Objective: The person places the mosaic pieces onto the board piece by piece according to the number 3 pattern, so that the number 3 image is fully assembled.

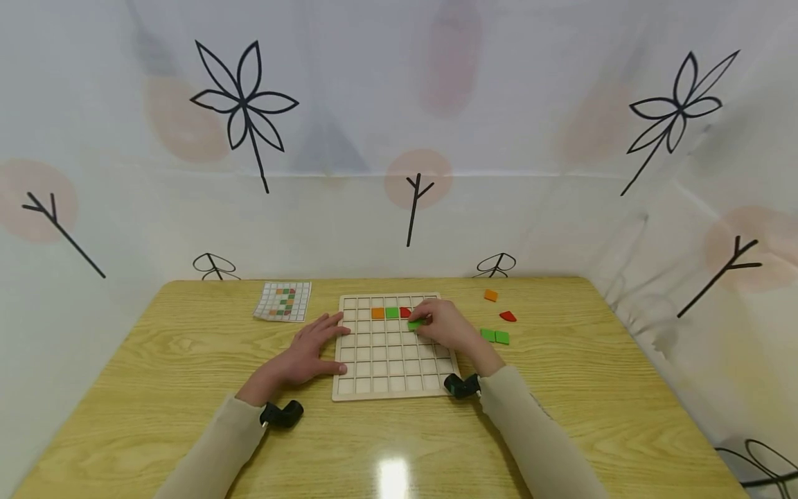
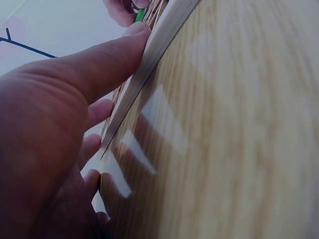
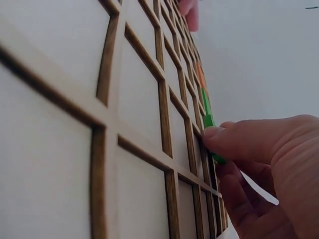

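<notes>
A wooden grid board (image 1: 380, 384) lies on the table, its square cells framed by raised strips. In one upper row sit an orange square tile (image 1: 377, 313), a green square tile (image 1: 391, 312) and a red piece (image 1: 405, 312), partly covered by fingers. My right hand (image 1: 444, 324) pinches another green tile (image 3: 208, 122) between thumb and fingers, just below the red piece, at the board's surface. With fingers spread, my left hand (image 1: 305, 352) rests along the board's left edge, its thumb touching the rim in the left wrist view.
Right of the board lie an orange tile (image 1: 490, 295), a red rounded piece (image 1: 508, 316) and two green tiles (image 1: 495, 336) side by side. A paper sheet (image 1: 283, 302) with a coloured grid pattern lies at the back left. A patterned cloth wall (image 1: 349, 229) surrounds the table.
</notes>
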Demonstrator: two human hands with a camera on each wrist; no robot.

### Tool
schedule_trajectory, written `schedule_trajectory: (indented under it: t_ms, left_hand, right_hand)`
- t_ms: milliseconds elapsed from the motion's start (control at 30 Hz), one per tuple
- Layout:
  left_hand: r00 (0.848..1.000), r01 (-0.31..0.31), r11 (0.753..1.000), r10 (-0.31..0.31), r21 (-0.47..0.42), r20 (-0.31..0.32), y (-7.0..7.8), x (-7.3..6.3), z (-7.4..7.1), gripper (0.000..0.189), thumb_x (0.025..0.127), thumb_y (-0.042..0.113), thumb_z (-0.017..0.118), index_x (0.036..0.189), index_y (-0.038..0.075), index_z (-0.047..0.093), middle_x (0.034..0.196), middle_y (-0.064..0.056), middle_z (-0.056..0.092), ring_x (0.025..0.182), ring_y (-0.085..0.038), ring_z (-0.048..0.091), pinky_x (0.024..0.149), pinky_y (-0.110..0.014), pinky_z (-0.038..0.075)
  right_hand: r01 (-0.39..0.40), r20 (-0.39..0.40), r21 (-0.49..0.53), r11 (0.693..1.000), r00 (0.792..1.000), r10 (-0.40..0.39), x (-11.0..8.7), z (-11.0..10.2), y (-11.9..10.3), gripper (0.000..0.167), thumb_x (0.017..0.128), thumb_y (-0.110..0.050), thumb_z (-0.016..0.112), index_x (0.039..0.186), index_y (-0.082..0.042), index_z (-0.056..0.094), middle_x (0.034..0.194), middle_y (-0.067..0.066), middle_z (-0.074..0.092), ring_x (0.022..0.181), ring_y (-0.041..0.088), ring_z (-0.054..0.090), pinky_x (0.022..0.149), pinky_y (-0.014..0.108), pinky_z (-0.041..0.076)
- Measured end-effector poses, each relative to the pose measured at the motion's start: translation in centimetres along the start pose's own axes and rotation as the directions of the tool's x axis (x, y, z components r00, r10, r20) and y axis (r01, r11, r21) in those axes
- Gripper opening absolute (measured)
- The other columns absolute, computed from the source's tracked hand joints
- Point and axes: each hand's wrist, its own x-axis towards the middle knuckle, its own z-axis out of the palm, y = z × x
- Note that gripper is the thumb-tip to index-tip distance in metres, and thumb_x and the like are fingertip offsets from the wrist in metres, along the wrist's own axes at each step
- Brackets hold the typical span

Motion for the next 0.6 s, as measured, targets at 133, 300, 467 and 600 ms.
schedule_trajectory:
  t_ms: [133,300,467,600]
  left_hand:
    - [1.0,-0.005,1.0,0.005,-0.002,0.002,0.0,0.0,0.1,0.066,0.09,0.038,0.074,0.145,0.012,0.049,0.165,-0.01,0.018,0.151,-0.038,0.005,0.112,-0.067,0.005]
    - [1.0,-0.006,1.0,0.006,0.015,0.002,-0.3,0.1,0.2,0.067,0.09,0.041,0.073,0.145,0.012,0.049,0.165,-0.01,0.018,0.151,-0.038,0.005,0.112,-0.067,0.005]
    - [1.0,-0.006,1.0,0.006,0.023,0.002,-0.4,0.1,0.1,0.067,0.09,0.041,0.073,0.145,0.013,0.048,0.165,-0.01,0.018,0.151,-0.038,0.005,0.112,-0.067,0.006]
    - [1.0,-0.005,1.0,0.005,0.019,0.001,-0.4,0.2,0.2,0.067,0.089,0.041,0.074,0.145,0.013,0.048,0.165,-0.009,0.018,0.151,-0.037,0.005,0.112,-0.067,0.006]
  right_hand:
    - [-0.019,0.015,0.017,1.0,1.0,0.019,0.0,0.0,0.0,0.018,0.089,-0.004,0.073,0.105,-0.01,0.076,0.106,-0.002,0.066,0.086,0.017,0.056,0.076,0.034,0.05]
    - [-0.059,0.044,0.106,0.993,0.998,0.055,0.0,0.1,0.5,0.021,0.09,-0.003,0.071,0.109,-0.011,0.075,0.109,-0.001,0.066,0.092,0.018,0.057,0.08,0.036,0.05]
    - [-0.077,0.063,0.174,0.982,0.996,0.067,-0.1,0.2,1.1,0.022,0.092,-0.005,0.07,0.112,-0.013,0.075,0.118,0.001,0.065,0.095,0.019,0.056,0.081,0.035,0.049]
    - [-0.072,0.068,0.194,0.978,0.996,0.06,-0.2,0.1,1.3,0.023,0.093,-0.006,0.07,0.114,-0.013,0.074,0.122,0.002,0.064,0.098,0.02,0.055,0.082,0.036,0.047]
